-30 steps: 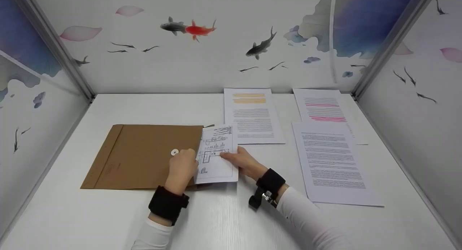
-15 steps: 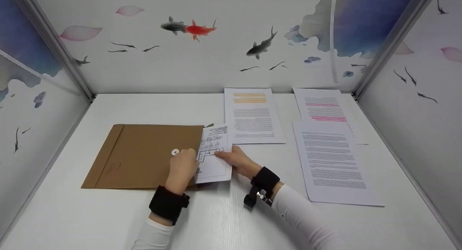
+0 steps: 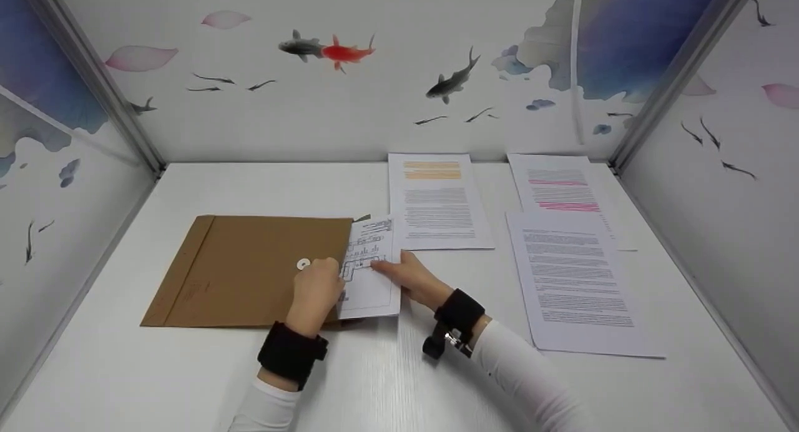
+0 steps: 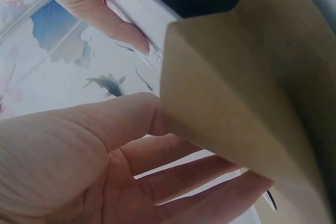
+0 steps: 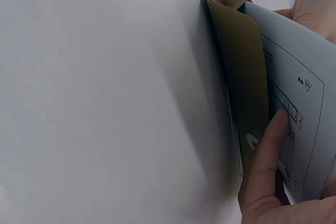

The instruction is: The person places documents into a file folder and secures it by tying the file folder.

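A brown paper envelope (image 3: 249, 270) with a white round button (image 3: 303, 264) lies on the left half of the table. My left hand (image 3: 316, 294) grips its right-hand mouth; in the left wrist view, the thumb of that hand (image 4: 79, 140) meets the raised brown edge (image 4: 210, 82) and the other fingers reach below it. From the mouth protrudes a stack of printed drawings (image 3: 374, 294), partly inside. My right hand (image 3: 418, 281) holds the stack's outer edge, thumb on top, fingers hidden beneath. In the right wrist view, the drawings (image 5: 307, 82) stand between the envelope's sides.
Behind my right hand lies a stack with orange highlighting (image 3: 436, 213). Farther right are pages with pink highlighting (image 3: 555, 191), partly covered by a plain text stack (image 3: 571, 282). Printed panels (image 3: 374, 120) wall the white table (image 3: 399, 388) at the back and sides.
My right hand has moved a little left with the drawings, so less of them shows outside the envelope. It has been nearly still over the last half second. My left hand stays put.
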`<action>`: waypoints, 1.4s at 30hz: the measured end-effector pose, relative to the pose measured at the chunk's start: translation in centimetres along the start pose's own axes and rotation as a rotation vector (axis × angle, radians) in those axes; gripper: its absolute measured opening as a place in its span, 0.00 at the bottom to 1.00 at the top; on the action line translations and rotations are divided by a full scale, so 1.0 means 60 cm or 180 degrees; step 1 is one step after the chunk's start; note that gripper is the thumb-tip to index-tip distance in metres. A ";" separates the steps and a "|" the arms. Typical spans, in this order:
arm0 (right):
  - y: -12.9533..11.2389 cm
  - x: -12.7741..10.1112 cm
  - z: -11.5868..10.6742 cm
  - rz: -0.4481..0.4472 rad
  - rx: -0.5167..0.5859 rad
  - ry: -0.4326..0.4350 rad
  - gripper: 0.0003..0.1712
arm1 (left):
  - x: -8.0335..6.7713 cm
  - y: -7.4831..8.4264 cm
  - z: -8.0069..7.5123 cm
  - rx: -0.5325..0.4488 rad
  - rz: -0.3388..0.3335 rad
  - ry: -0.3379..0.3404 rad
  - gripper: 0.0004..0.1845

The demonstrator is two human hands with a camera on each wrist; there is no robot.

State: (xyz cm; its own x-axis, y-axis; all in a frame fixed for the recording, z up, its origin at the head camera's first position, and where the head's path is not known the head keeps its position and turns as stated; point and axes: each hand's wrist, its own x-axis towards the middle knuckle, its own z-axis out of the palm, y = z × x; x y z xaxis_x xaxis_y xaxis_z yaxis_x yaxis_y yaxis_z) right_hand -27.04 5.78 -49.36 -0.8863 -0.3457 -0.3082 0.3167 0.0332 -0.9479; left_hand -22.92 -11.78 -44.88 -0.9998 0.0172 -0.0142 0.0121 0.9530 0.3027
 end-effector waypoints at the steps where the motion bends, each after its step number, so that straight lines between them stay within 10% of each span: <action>1: 0.000 -0.001 -0.001 -0.0010 0.0012 -0.0010 0.25 | 0.000 0.000 0.000 0.0003 -0.0003 0.0001 0.05; 42: 0.004 -0.059 -0.031 0.0207 0.0227 -0.0206 0.26 | -0.001 -0.002 0.000 -0.0074 0.0048 0.0038 0.05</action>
State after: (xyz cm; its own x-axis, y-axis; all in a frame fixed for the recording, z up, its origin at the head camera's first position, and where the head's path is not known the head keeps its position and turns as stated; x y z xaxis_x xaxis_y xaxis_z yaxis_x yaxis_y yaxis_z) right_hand -24.43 8.74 -48.66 -0.8401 -0.4049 -0.3610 0.3983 -0.0085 -0.9172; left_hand -22.86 -11.89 -44.94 -0.9996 0.0278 0.0020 0.0269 0.9454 0.3249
